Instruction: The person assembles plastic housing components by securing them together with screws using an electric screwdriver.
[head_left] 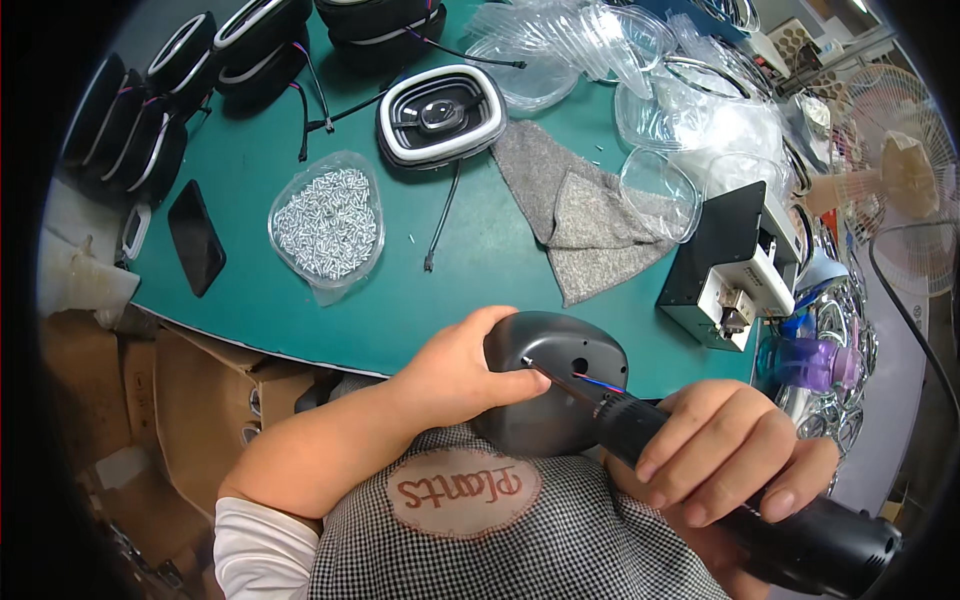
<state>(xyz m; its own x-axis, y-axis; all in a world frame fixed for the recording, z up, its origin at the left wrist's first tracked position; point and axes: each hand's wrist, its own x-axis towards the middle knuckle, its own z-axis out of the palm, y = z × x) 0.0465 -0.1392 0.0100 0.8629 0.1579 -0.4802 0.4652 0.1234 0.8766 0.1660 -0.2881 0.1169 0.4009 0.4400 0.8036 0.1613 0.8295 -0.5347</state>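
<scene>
Left hand (455, 368), nearer, clasps the black housing (545, 420) from its left; right hand (728, 450), at the housing's lower right, wraps a screwdriver (634, 428) — its long axis slanting up-left across the housing.

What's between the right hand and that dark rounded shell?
In the head view, the front of a black power screwdriver, reaching from the right hand over the shell.

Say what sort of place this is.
Probably an assembly workstation in a factory or workshop: the right hand holds a black power screwdriver, small silver fasteners fill a clear tray, and similar black, white-rimmed units are stacked at back left.
</scene>
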